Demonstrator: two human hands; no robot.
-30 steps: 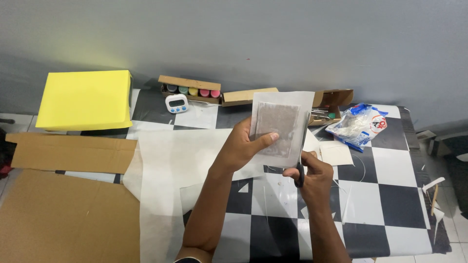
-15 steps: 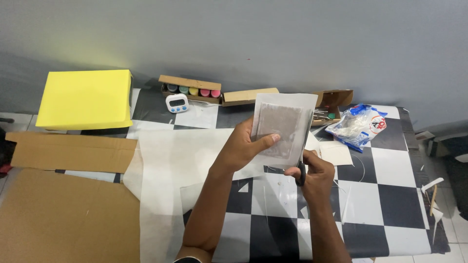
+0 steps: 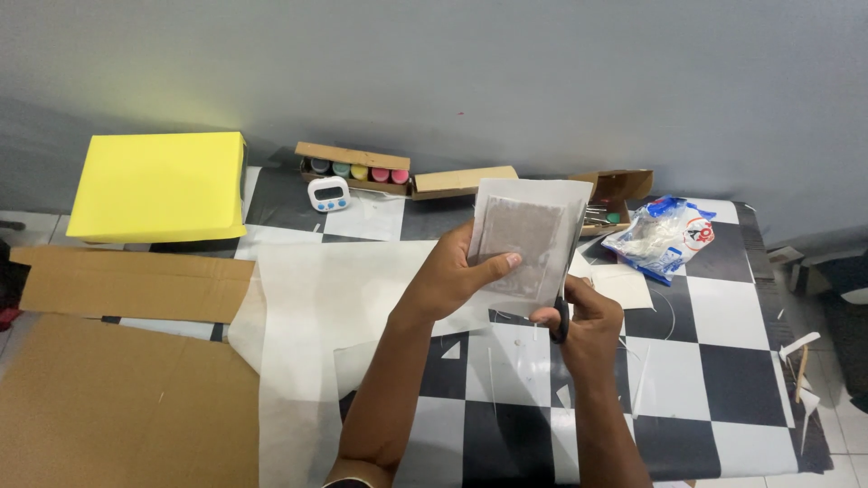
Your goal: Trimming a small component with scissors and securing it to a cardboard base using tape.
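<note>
Nearest to me, both forearms rise from the bottom edge over the black-and-white checkered table (image 3: 723,380), its squares littered with thin white paper slivers (image 3: 565,396). My right hand (image 3: 588,330) is closed around the black handles of a pair of scissors (image 3: 562,312); the blades run up along the right edge of the sheet, so I judge they are placed to trim that side, though the blades are mostly hidden against the paper and I cannot tell how wide they stand. My left hand (image 3: 457,276) pinches a white paper sheet (image 3: 529,244), thumb across its front and fingers behind, holding it upright in the air above the table and turned toward the camera, probably to keep the cutting edge in sight. A brownish-grey rectangle shows on or through the sheet; I cannot say which.

To the left lie flat cardboard pieces (image 3: 127,398), partly cut off by the frame, and a large pale sheet (image 3: 334,289) spread beneath my arms. Farther back sit a yellow block (image 3: 158,185), a small white timer (image 3: 328,192), a cardboard tray of coloured paint pots (image 3: 357,169), and a crumpled plastic bag (image 3: 658,237). An open box behind the sheet is half hidden.
</note>
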